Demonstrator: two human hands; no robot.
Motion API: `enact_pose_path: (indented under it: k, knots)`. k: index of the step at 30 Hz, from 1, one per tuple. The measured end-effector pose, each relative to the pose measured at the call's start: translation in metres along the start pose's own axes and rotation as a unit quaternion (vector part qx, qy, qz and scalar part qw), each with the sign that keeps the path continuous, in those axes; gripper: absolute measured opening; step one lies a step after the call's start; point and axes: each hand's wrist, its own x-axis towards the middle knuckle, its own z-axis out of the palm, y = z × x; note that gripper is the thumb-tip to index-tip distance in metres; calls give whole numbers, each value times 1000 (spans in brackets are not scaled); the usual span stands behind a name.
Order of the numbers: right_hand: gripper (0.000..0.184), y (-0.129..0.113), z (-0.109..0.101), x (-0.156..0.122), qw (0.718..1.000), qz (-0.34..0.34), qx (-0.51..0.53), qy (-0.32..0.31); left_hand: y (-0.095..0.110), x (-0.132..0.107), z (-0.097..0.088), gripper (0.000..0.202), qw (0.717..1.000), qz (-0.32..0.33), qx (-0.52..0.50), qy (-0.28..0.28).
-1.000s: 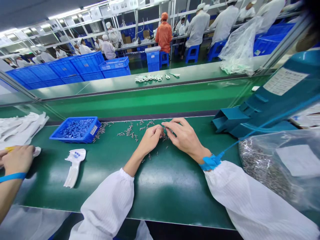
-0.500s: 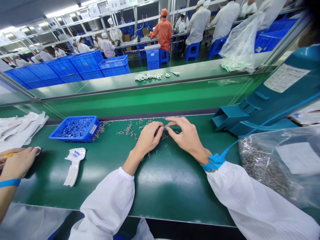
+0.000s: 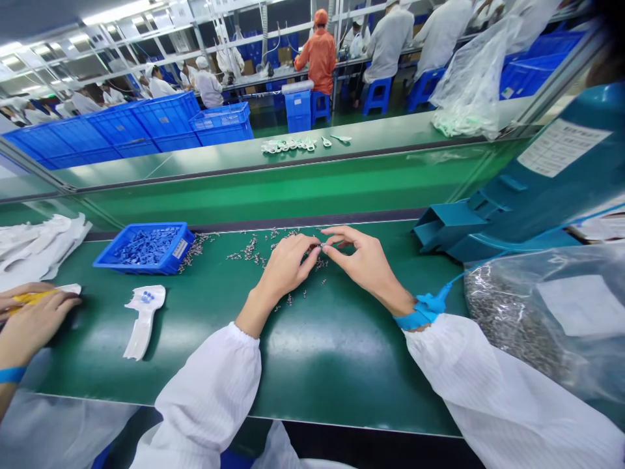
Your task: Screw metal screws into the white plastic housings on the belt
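My left hand (image 3: 291, 262) and my right hand (image 3: 360, 260) meet fingertip to fingertip over the green bench (image 3: 322, 365). Both are closed in a pinch around a tiny metal piece (image 3: 321, 245) that looks like one of the small metal parts (image 3: 250, 250) scattered beneath them. Its exact kind is too small to make out. A blue strap circles my right wrist. Left of my hands lies a white curved plastic handle piece (image 3: 144, 322) with small blue bits on its wide end. Behind it stands a blue tray (image 3: 172, 266) full of small blue parts (image 3: 143, 246).
At the far left a co-worker's hands (image 3: 36, 319) hold something yellow and white, near white plastic pieces (image 3: 41, 251). To my right are a teal holder (image 3: 488, 221) and a clear bag of metal parts (image 3: 517, 319). Green-white pieces (image 3: 293, 146) lie on the raised shelf.
My hands stay together with nearly the same pinch; the fingertips shift only slightly. The co-worker's hands at the left have shifted, and more of the yellow thing shows. The whole view tilts a little.
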Motion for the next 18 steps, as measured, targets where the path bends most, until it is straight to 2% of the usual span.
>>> enact_pose_path:
  k: [6,12,15,18]
  knots:
    - [44,-7,4,-5,986,-108,-129,17,3,0,5,22,1000,-15,0,-27]
    - [38,-7,7,-4,946,-215,-244,10,6,0,10,30,995,-62,-74,-23]
    - [37,-7,7,-2,937,-241,-253,6,6,0,10,35,988,-95,-121,-18]
    - [37,-7,7,-2,941,-236,-244,-9,3,0,11,44,978,-122,-167,-24]
